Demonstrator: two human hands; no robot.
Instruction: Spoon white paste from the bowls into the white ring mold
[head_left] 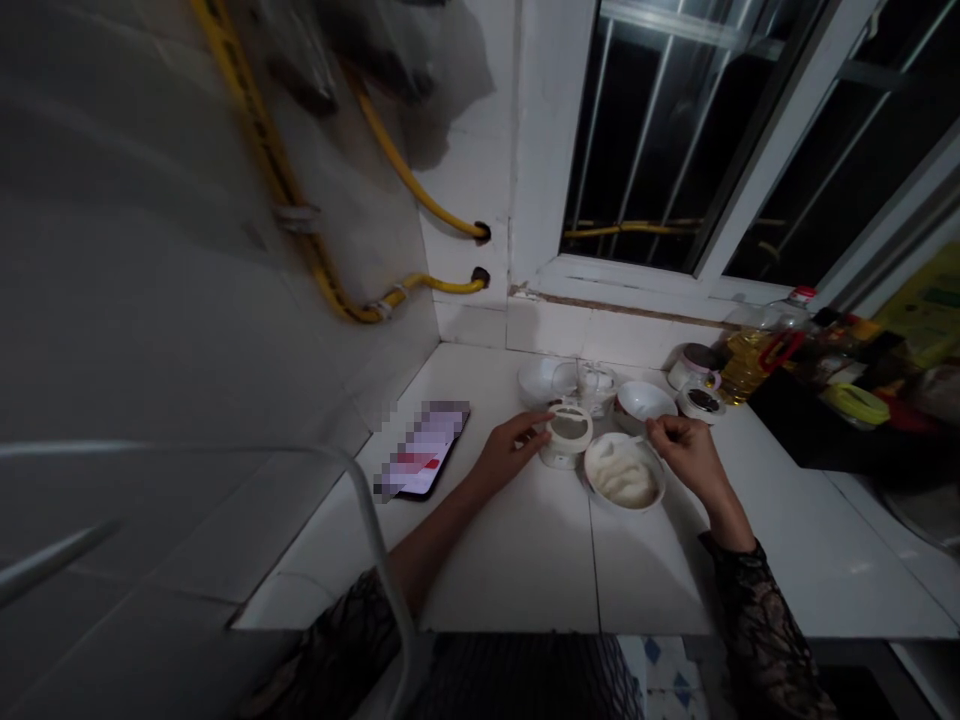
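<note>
My left hand (511,452) is at the left side of a small white jar with a see-through panel in its lid (568,428), its bent fingers and thumb closed on the lid's edge. Right of that jar stands a white bowl (598,497) with a pale, soft, white mass (624,472) in it. Over the bowl's right rim, my right hand (688,458) pinches the handle of a white spoon (628,446), whose lower end reaches toward the white mass. The spoon is partly hidden by the fingers.
Behind stand a clear bowl (541,382), a clear jar (598,384), a white bowl (646,402) and two small jars, one open with dark contents (702,402). An oil bottle (750,355) and a dark condiment box (806,420) are right. A phone (433,452) lies left.
</note>
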